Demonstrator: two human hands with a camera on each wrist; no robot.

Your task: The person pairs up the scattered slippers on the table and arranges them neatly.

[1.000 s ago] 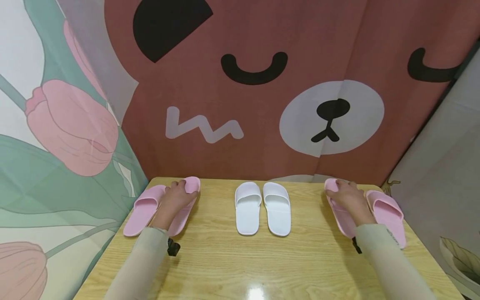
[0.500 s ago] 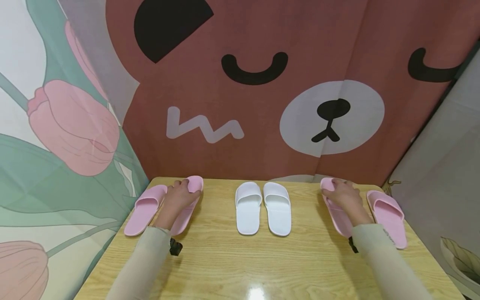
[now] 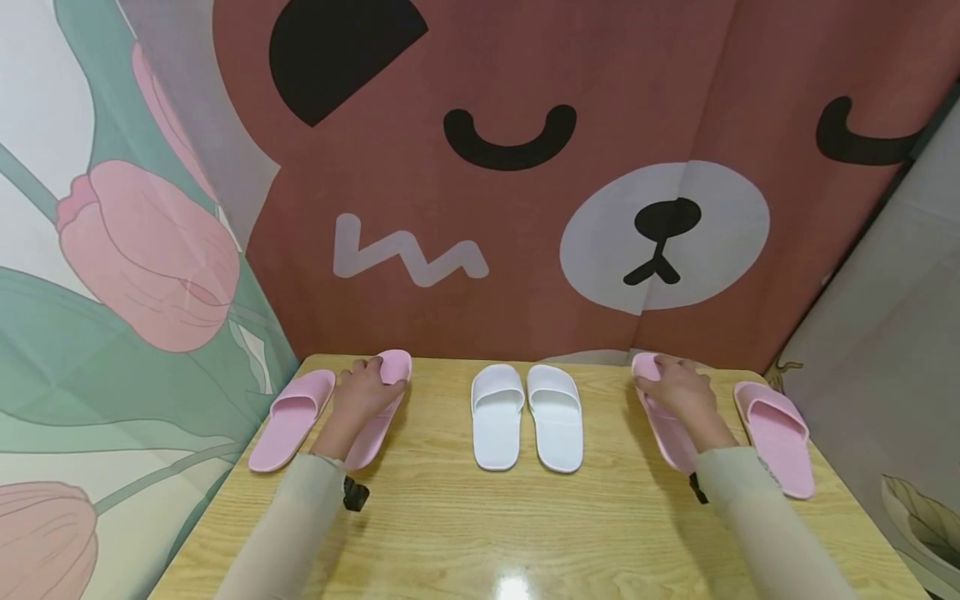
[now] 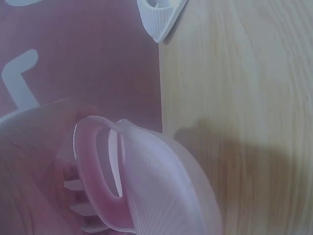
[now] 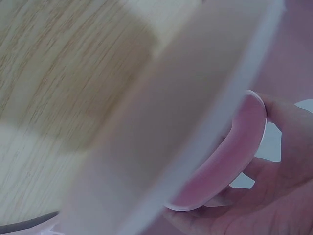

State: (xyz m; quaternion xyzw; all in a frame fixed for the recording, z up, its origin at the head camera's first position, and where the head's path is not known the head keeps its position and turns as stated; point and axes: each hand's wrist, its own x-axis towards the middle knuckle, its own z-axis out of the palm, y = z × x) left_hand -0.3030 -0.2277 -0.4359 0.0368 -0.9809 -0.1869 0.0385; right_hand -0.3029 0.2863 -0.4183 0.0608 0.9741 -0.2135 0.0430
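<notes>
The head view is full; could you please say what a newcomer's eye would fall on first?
Probably the big reddish-brown bear-face backdrop behind the wooden table. Next, the pair of white slippers at mid-table, near its far edge. The left hand grips one pink slipper to their left, the right hand another pink slipper to their right.

counter (image 3: 465, 517): wood-look top, visible grain, smooth; we get a bright glare spot, so glossy
pink slippers (image 3: 677, 446): foam-like plastic look, matt; left wrist view gives us fine ridges
white slippers (image 3: 495, 437): same plastic look, matt, smooth from the head view; ridged edge up close
bear backdrop (image 3: 420, 175): printed cloth, matt, light vertical creases
tulip hanging (image 3: 150, 258): printed cloth look, mostly matt, faint folds
sleeves (image 3: 285, 529): plain cloth, matt
</notes>
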